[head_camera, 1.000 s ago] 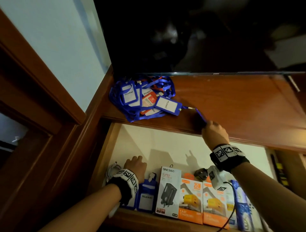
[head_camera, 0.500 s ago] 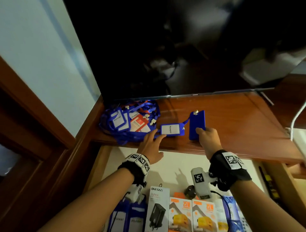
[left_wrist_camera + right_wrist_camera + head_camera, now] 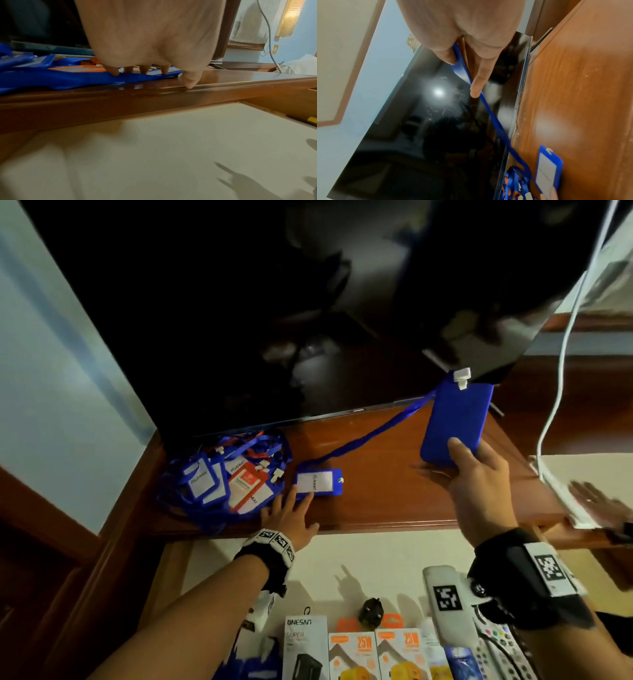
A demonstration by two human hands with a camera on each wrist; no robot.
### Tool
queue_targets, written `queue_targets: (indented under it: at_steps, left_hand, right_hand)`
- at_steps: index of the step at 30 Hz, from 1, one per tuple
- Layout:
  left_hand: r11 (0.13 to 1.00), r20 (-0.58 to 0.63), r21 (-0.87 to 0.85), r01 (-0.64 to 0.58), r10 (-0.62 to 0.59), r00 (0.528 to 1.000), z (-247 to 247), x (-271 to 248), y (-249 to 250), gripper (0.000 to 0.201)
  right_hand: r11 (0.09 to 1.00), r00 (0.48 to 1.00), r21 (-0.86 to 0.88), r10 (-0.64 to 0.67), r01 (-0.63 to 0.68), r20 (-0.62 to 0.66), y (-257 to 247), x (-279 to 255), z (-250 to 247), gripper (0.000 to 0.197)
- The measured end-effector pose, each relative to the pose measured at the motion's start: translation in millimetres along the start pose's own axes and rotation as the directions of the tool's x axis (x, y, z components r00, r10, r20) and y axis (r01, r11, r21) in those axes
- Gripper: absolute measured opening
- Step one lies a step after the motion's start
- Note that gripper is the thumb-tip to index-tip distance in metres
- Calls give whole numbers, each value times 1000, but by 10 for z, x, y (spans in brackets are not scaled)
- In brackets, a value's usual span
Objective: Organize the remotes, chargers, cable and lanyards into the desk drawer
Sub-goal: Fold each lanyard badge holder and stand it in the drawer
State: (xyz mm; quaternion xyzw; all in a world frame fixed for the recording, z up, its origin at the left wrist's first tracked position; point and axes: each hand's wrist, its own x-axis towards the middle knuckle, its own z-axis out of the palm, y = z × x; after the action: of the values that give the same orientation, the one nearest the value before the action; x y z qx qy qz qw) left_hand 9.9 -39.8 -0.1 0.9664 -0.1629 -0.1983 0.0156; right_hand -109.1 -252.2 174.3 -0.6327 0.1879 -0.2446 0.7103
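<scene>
Overhead, right hand [image 3: 479, 484] fingers pinching a raised blue badge holder [image 3: 457, 419] — strap trailing down; left hand [image 3: 291, 517] fingers flat, pressing another badge holder [image 3: 320, 481] onto the counter [image 3: 394, 494].

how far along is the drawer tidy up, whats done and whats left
Done: charger boxes, a black plug, remotes and some blue badge holders already lie in the open drawer. In hand: the right hand lifts one blue badge holder by its edge while the left hand presses on another holder. Left: the tangled lanyard pile on the desktop.
</scene>
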Motion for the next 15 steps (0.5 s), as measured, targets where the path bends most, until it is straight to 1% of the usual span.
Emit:
queue_targets:
  at_steps: [3,6,8,10,12,13,14,15]
  left_hand:
    - [997,28,-27,67,-66,997,-84,84,-9,73]
    - [992,36,-39,116,-115,993,-160,147,-44,73]
    - [989,28,-47,137,-136,990,-172,150,-70,74]
    - [986,24,-49,162,-161,987,-170,134,-68,76]
    - [980,7,-73,185,-185,983,-189,68,9,76]
    - [979,-18,-107,173,-176,984,-213,22,77,73]
    - [977,-57,-172,128,-140,989,-252,-36,166,67]
    - [962,-102,-271,47,-77,992,-298,-101,272,57]
  right_hand:
    - [999,1000,40,-16,17,-23,27,-94,-84,17]
    - [991,994,117,-50,61,-99,21,-160,-186,18]
    - [990,987,122,-58,77,-148,65,-188,-284,18]
    - [995,990,82,-36,48,-139,145,-229,-358,19]
    - [999,995,31,16,-13,-102,240,-292,-414,19]
    - [999,996,-1,50,-50,-77,282,-332,-434,19]
    - [995,995,-36,88,-90,-50,326,-375,-449,20]
    - [989,992,-72,126,-128,-29,374,-414,-463,21]
